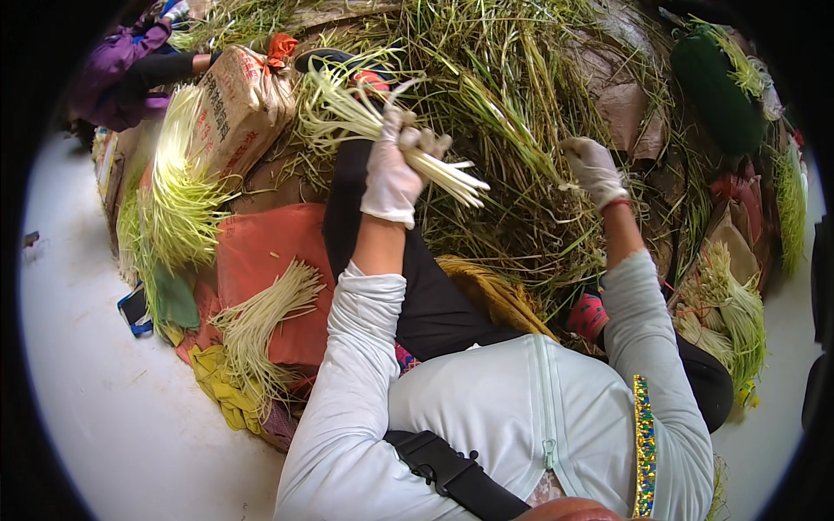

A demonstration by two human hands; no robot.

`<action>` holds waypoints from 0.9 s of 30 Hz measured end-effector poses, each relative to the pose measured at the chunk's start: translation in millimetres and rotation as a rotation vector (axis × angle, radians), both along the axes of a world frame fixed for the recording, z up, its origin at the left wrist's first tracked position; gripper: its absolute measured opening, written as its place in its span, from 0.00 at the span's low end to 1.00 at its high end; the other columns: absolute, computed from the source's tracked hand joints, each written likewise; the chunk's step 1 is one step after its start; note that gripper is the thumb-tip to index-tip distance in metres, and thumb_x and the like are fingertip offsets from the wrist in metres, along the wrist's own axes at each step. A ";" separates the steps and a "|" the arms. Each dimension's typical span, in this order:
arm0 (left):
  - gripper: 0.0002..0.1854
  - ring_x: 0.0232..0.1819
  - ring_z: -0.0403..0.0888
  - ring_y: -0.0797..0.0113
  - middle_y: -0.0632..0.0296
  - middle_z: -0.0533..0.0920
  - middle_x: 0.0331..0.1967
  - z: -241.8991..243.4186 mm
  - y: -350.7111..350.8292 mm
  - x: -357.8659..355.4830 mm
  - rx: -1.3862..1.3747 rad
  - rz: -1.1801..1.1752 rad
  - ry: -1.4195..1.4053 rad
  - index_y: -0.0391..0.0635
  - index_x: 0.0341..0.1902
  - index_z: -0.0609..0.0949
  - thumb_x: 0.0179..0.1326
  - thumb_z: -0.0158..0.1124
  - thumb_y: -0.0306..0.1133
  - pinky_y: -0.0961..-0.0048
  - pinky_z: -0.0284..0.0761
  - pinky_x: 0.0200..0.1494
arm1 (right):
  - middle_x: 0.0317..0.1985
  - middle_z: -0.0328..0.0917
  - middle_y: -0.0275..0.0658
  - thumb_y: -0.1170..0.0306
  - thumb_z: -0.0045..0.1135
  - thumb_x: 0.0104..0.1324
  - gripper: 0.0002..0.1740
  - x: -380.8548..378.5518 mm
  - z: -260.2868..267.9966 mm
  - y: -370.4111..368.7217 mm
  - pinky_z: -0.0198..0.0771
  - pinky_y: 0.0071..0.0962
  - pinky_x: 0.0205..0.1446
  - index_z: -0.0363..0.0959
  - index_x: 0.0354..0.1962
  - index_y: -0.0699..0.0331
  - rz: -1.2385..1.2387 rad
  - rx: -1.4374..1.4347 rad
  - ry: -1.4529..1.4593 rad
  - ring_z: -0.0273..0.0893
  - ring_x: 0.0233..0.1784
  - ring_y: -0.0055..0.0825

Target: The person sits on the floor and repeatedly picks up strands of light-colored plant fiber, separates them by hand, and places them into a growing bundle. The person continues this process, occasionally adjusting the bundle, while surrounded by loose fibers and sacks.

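Observation:
My left hand (401, 163), in a thin whitish glove, is closed around a small bunch of pale stalks (449, 177), likely garlic chives. Their thick white ends point right and the thin curling ends lie to the upper left. Gloved as well, my right hand (589, 166) is held over the heap of green and brown plant stems (508, 130); its fingers are bent beside some stems, and whether it grips any cannot be told. A loose bunch of pale stalks (267, 332) lies on a red sack (277, 228) at my left.
A printed woven sack (241, 117) stands upper left, with a yellow-green bunch (179, 189) beside it. Another person in purple (117, 84) sits beyond. Tied bunches (723, 312) lie at the right, and a dark green bundle (717, 91) is upper right.

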State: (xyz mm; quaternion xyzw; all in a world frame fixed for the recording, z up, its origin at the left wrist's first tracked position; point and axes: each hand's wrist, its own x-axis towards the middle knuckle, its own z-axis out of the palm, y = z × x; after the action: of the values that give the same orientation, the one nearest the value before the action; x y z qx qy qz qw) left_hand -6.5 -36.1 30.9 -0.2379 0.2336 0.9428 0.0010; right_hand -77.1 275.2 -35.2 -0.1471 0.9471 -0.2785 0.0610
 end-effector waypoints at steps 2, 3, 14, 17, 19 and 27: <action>0.15 0.20 0.72 0.70 0.75 0.66 0.10 -6.2 12.8 2.5 0.027 -0.091 -0.080 0.49 0.30 0.77 0.57 0.63 0.48 0.52 0.78 0.45 | 0.38 0.80 0.46 0.64 0.53 0.62 0.12 -3.9 -13.3 -23.0 0.72 0.35 0.47 0.78 0.41 0.58 0.037 0.240 -0.176 0.79 0.40 0.41; 0.14 0.20 0.72 0.70 0.75 0.65 0.10 -7.9 15.3 4.1 -0.006 -0.137 -0.018 0.50 0.30 0.77 0.57 0.64 0.47 0.53 0.77 0.46 | 0.38 0.80 0.46 0.65 0.54 0.62 0.12 -6.9 -15.7 -30.8 0.72 0.35 0.47 0.78 0.41 0.58 0.111 0.374 -0.306 0.79 0.40 0.42; 0.11 0.19 0.72 0.72 0.74 0.67 0.12 -12.6 13.5 9.0 0.013 -0.194 0.058 0.48 0.31 0.76 0.56 0.67 0.40 0.59 0.77 0.47 | 0.40 0.80 0.32 0.73 0.58 0.61 0.10 6.4 88.4 -2.7 0.72 0.15 0.34 0.77 0.41 0.56 -0.045 -1.075 0.122 0.75 0.36 0.16; 0.09 0.20 0.72 0.74 0.77 0.65 0.10 -17.5 17.0 12.5 0.024 -0.253 0.064 0.52 0.29 0.76 0.55 0.67 0.39 0.57 0.76 0.51 | 0.39 0.79 0.32 0.73 0.59 0.61 0.10 20.8 70.7 -29.9 0.71 0.15 0.36 0.77 0.42 0.59 -0.092 -0.940 -0.400 0.74 0.36 0.15; 0.08 0.22 0.75 0.72 0.75 0.68 0.12 -19.5 19.4 15.6 -0.007 -0.255 0.030 0.48 0.33 0.77 0.54 0.67 0.34 0.57 0.75 0.52 | 0.37 0.77 0.31 0.74 0.59 0.61 0.10 32.2 55.6 -44.7 0.69 0.15 0.38 0.76 0.42 0.64 -0.065 -0.791 -0.246 0.71 0.36 0.15; 0.14 0.27 0.77 0.77 0.69 0.77 0.24 -13.9 38.6 23.5 -0.467 -0.351 0.174 0.39 0.43 0.80 0.57 0.66 0.35 0.74 0.79 0.35 | 0.30 0.79 0.36 0.74 0.61 0.60 0.10 50.0 64.0 -76.6 0.69 0.18 0.37 0.76 0.39 0.69 0.211 -0.615 -0.226 0.73 0.32 0.17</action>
State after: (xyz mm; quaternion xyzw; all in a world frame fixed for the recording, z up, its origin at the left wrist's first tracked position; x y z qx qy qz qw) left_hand 17.0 2.5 16.9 -0.1061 0.4808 0.8658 0.0890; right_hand -27.2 198.6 28.9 -0.2241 0.7856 -0.5577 0.1468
